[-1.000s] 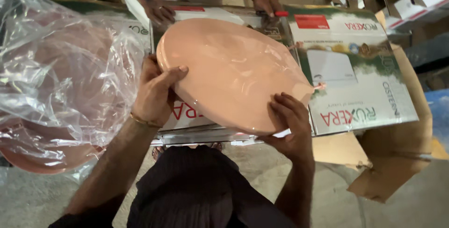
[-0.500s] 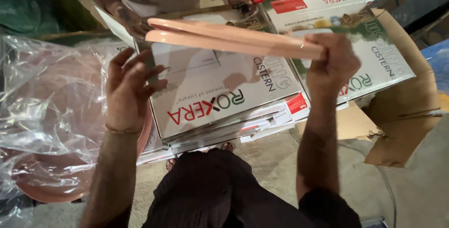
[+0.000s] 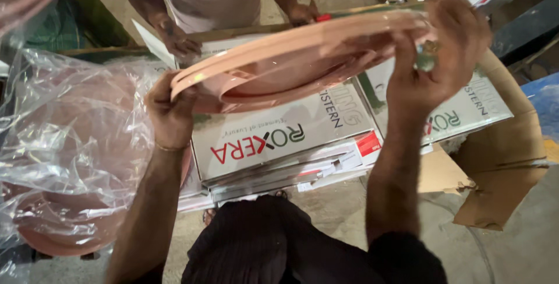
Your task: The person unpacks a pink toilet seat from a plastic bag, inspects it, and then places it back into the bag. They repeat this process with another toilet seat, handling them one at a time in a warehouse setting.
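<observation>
1. Where it was edge-on half a second ago, the peach plastic seat lid (image 3: 303, 57) is now tipped, underside ribs exposed.
2. It is held above the flat white cartons (image 3: 279, 138).
3. Left hand (image 3: 169, 109) fingers are clamped on its left rim, right hand (image 3: 437, 57) fingers on its right end.

One head-worn camera looks steeply down, close above raised forearms.

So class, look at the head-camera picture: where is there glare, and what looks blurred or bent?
Head view: glare streaks the clear plastic bag at left; the right hand and the pink seat it grips with the left hand look soft; the white boxes bow toward the frame edges, a wide-lens effect.
</observation>
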